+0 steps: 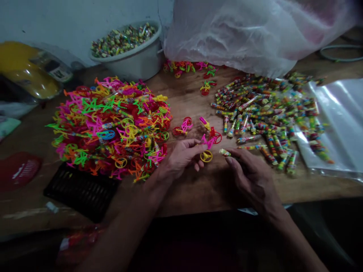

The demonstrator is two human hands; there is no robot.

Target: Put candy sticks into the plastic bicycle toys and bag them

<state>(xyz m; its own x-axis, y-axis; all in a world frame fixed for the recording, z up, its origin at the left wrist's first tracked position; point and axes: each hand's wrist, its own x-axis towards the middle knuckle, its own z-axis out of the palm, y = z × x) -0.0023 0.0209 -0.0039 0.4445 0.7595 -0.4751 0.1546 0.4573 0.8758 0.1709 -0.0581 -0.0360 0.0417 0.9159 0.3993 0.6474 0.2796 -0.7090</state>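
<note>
Near the table's middle, my left hand (185,156) pinches a small plastic toy bicycle (208,141) with a pink frame, a red wheel and a yellow wheel. To its right, my right hand (249,170) holds a small candy-filled tube (225,152) between thumb and fingers, its pale end pointing at the toy. The tube and toy are apart. Just behind the toy lies a pink and yellow piece (204,122), and another toy bicycle (183,126) rests to the left of it.
A big pile of colourful toy bicycles (113,128) covers the left. Candy tubes (263,113) spread at right, partly on a clear plastic sheet (340,124). Behind are a white tub (133,62) of tubes and a large plastic bag (232,34). A black basket (82,190) sits front left.
</note>
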